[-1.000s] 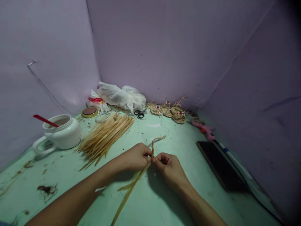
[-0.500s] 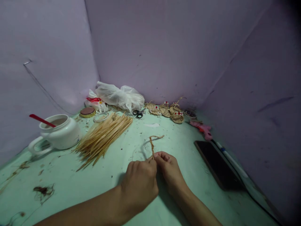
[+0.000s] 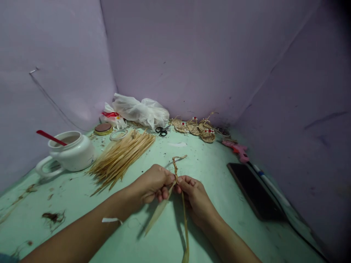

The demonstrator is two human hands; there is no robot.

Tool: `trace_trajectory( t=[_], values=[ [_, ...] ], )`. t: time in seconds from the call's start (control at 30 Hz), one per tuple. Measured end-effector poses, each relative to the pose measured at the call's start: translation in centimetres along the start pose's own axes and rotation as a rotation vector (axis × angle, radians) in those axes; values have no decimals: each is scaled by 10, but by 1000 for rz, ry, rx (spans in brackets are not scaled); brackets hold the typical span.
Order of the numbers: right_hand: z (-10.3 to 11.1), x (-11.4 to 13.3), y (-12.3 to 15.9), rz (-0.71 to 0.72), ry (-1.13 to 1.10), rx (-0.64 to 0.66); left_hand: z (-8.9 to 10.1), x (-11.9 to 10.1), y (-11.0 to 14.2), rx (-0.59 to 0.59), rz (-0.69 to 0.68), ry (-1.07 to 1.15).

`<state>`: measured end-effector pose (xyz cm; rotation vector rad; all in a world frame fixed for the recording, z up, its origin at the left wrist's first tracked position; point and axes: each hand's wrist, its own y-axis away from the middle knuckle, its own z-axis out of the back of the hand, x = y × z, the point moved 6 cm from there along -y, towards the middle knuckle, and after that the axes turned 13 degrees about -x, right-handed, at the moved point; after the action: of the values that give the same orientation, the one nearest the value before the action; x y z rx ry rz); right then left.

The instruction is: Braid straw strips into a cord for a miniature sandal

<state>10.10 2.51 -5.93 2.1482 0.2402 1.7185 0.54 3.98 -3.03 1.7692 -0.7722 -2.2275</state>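
Observation:
Both my hands meet over the green table, pinching a thin braid of dried straw that rises from my fingers and curls at its tip. My left hand is closed on one flat loose strip that trails down to the left. My right hand is closed on the braid's base, and a second loose strip hangs from it toward me. A heap of straw strips lies to the left, beyond my left hand.
A white mug with a red stick stands at far left. At the back lie a plastic bag, black scissors, several small woven straw pieces and a round tin. A pink glue gun and a dark phone lie right.
My left hand, which had crossed in front of the braid, has drawn back to the left. The loose strips now show again, spread apart below my fingers.

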Motion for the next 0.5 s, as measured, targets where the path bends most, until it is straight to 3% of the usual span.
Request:
trace_trajectory(
  t=[0.07, 0.2, 0.4, 0.5],
  values=[
    [-3, 0, 0, 33, -22, 43, -5, 2, -1, 66, -20, 23],
    [-5, -2, -3, 98, 5, 59, 0, 5, -7, -43, -51, -131],
    [6, 5, -10, 321, 369, -41, 7, 2, -15, -149, -179, -274],
    [12, 9, -12, 347, 540, -76, 11, 7, -20, -254, -217, -364]
  ],
)
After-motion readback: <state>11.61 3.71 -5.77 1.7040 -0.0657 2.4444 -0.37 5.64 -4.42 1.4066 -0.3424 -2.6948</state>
